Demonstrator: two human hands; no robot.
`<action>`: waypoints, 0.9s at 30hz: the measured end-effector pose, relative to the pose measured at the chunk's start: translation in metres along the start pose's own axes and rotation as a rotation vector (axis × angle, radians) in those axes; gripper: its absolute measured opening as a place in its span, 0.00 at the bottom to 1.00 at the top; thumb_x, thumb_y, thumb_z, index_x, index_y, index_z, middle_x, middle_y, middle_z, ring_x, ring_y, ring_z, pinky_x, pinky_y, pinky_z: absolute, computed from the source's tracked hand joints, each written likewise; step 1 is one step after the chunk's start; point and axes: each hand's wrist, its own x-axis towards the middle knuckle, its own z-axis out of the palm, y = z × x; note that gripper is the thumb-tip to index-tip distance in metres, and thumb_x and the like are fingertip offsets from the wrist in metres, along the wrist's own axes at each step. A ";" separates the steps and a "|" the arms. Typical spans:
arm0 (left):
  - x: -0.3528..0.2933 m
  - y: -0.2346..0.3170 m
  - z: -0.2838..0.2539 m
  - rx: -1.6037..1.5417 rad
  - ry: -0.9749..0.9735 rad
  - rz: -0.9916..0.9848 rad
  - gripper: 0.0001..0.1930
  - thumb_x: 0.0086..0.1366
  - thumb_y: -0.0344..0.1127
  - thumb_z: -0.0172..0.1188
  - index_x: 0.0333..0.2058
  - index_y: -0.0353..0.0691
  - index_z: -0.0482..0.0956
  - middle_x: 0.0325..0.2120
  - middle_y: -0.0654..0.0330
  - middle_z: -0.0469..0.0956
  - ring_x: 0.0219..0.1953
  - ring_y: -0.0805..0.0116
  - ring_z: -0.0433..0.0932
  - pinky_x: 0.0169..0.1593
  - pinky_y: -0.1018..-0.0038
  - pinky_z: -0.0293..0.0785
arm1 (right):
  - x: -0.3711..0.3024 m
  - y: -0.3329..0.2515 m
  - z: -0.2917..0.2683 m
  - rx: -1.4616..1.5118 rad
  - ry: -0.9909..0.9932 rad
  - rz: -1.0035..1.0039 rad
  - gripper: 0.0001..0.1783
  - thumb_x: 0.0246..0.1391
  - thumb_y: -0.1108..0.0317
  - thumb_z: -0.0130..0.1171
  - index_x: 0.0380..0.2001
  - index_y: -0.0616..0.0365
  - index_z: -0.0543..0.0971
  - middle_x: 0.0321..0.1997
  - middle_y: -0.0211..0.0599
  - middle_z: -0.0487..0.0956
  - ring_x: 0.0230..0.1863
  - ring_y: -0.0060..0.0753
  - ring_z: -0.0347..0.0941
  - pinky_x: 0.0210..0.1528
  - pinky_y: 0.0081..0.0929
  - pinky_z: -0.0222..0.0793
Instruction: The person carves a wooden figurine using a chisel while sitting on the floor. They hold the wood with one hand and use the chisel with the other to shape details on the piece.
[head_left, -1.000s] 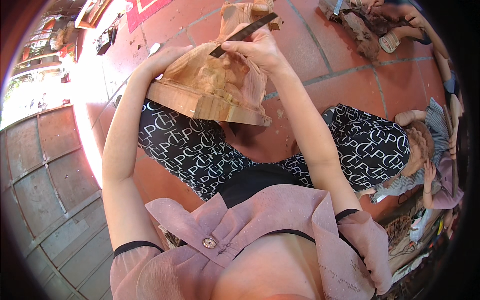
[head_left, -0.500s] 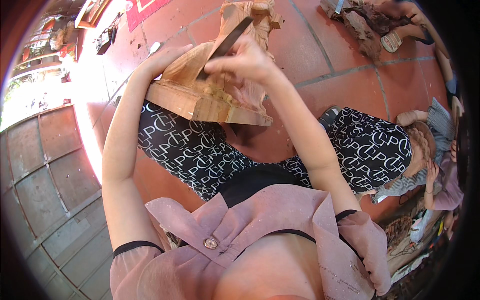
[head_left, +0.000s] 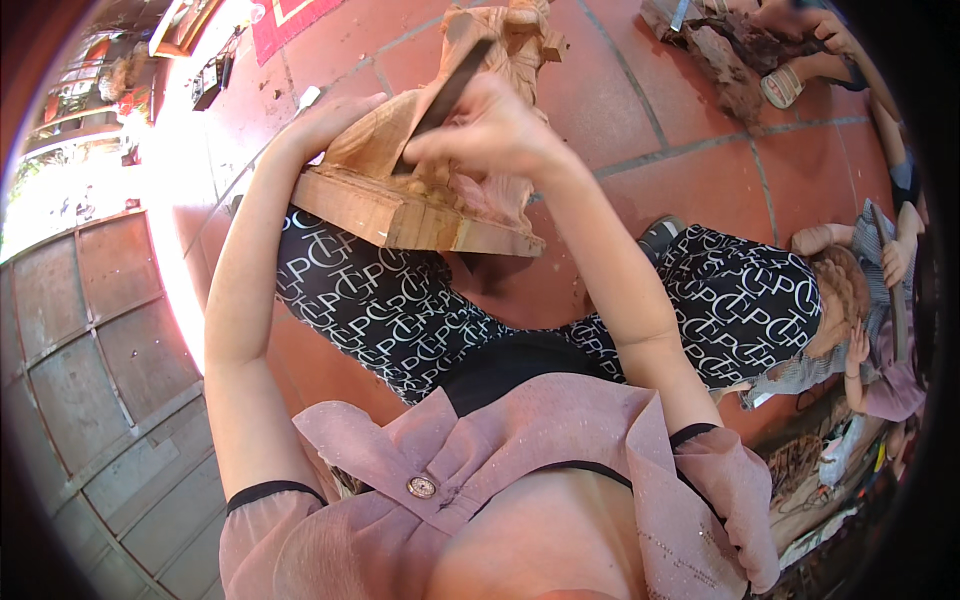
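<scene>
A pale wood carving (head_left: pixel 350 205) with a thick flat base leans against my patterned trouser leg, its figured part pointing away from me. Around its left side curls my left hand (head_left: pixel 335 117), with the fingertips partly hidden behind the wood. Pinched in my right hand (head_left: pixel 490 130) is a dark flat strip (head_left: pixel 458 85), slanting across the hollow above the base. The strip's lower end reaches the carved surface. Motion blurs my right hand a little, and whether the strip is sandpaper or a file does not show.
Red floor tiles (head_left: pixel 690 190) surround me. At the upper right a co-worker's hand is near rough brown wood (head_left: pixel 725 75) and a sandalled foot (head_left: pixel 783 87). Another person's hand (head_left: pixel 898 258) grips a long thin piece at the right edge. Metal panels (head_left: pixel 110 350) stand left.
My right hand and the dark strip have shifted slightly down and toward me along the carving. My left hand stays in place. At the right edge, a co-worker's hand with a long piece has come into view.
</scene>
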 end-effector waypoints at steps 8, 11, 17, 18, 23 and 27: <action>0.005 -0.003 0.001 -0.107 -0.026 -0.019 0.20 0.66 0.41 0.42 0.54 0.40 0.67 0.50 0.58 0.71 0.50 0.71 0.68 0.55 0.74 0.61 | 0.006 0.003 -0.005 -0.134 -0.066 0.048 0.07 0.39 0.74 0.66 0.25 0.60 0.79 0.21 0.27 0.77 0.21 0.13 0.68 0.22 0.14 0.62; 0.000 -0.002 0.003 -0.051 -0.027 0.046 0.20 0.66 0.40 0.42 0.55 0.41 0.66 0.51 0.58 0.70 0.51 0.70 0.67 0.56 0.74 0.60 | 0.010 0.001 -0.012 -0.121 0.053 0.136 0.07 0.40 0.73 0.66 0.26 0.60 0.80 0.24 0.29 0.78 0.24 0.13 0.70 0.23 0.13 0.64; -0.012 0.022 0.000 0.089 -0.009 0.004 0.22 0.66 0.42 0.41 0.57 0.42 0.64 0.53 0.57 0.68 0.54 0.68 0.66 0.57 0.73 0.59 | -0.002 0.016 -0.058 0.277 0.336 -0.069 0.11 0.47 0.68 0.62 0.35 0.58 0.76 0.31 0.38 0.79 0.30 0.28 0.75 0.34 0.22 0.73; -0.015 0.027 0.000 -0.033 -0.005 -0.087 0.22 0.66 0.42 0.41 0.57 0.42 0.64 0.54 0.57 0.68 0.54 0.68 0.66 0.57 0.73 0.59 | -0.010 0.011 -0.052 0.289 0.366 -0.050 0.06 0.45 0.73 0.63 0.29 0.62 0.80 0.27 0.34 0.80 0.25 0.19 0.74 0.30 0.15 0.73; -0.009 0.014 0.004 0.087 0.078 0.152 0.18 0.67 0.41 0.38 0.48 0.37 0.69 0.46 0.52 0.73 0.48 0.61 0.71 0.52 0.70 0.63 | -0.022 0.020 -0.034 0.221 0.299 0.083 0.08 0.45 0.69 0.65 0.28 0.62 0.79 0.25 0.32 0.78 0.24 0.17 0.72 0.27 0.14 0.68; -0.011 0.020 0.001 0.072 0.028 0.042 0.20 0.66 0.42 0.41 0.54 0.41 0.66 0.51 0.55 0.70 0.52 0.66 0.68 0.55 0.72 0.61 | -0.022 0.021 -0.031 0.163 0.269 0.140 0.11 0.41 0.66 0.67 0.27 0.61 0.80 0.20 0.26 0.75 0.18 0.13 0.65 0.19 0.14 0.58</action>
